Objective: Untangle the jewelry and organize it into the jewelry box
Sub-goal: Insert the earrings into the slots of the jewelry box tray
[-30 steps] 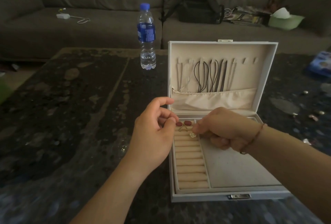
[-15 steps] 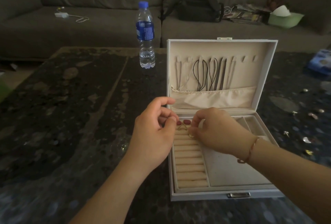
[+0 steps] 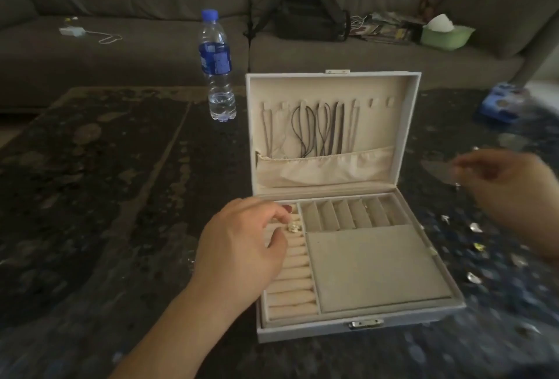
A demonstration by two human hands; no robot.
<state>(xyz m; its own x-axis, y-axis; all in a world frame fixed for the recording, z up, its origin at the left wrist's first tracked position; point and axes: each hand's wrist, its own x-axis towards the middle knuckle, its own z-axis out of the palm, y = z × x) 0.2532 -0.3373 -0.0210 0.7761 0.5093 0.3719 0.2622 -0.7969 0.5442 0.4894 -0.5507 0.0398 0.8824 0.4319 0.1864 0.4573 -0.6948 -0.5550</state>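
Note:
An open white jewelry box (image 3: 332, 330) stands on the dark stone table (image 3: 90, 197), its lid upright. Dark cord necklaces (image 3: 320, 127) hang inside the lid above a fabric pocket. My left hand (image 3: 242, 245) reaches over the ring rolls at the box's left, thumb and forefinger pinching a gold ring (image 3: 294, 228) seated between the rolls. A small red piece (image 3: 287, 208) sits just behind it. My right hand (image 3: 508, 191) is blurred, hovering over the table right of the box with fingers loosely spread. Small loose jewelry pieces (image 3: 475, 227) lie below it.
A water bottle (image 3: 216, 67) stands behind the box to the left. A blue packet (image 3: 502, 103) lies at the table's far right. On the sofa behind are a black backpack (image 3: 308, 12), a green tub (image 3: 444, 36) and a charger (image 3: 72, 30).
My right hand let go at the ring rolls and swung right, out over the loose pieces on the table. My left hand stayed at the rolls, now on the gold ring.

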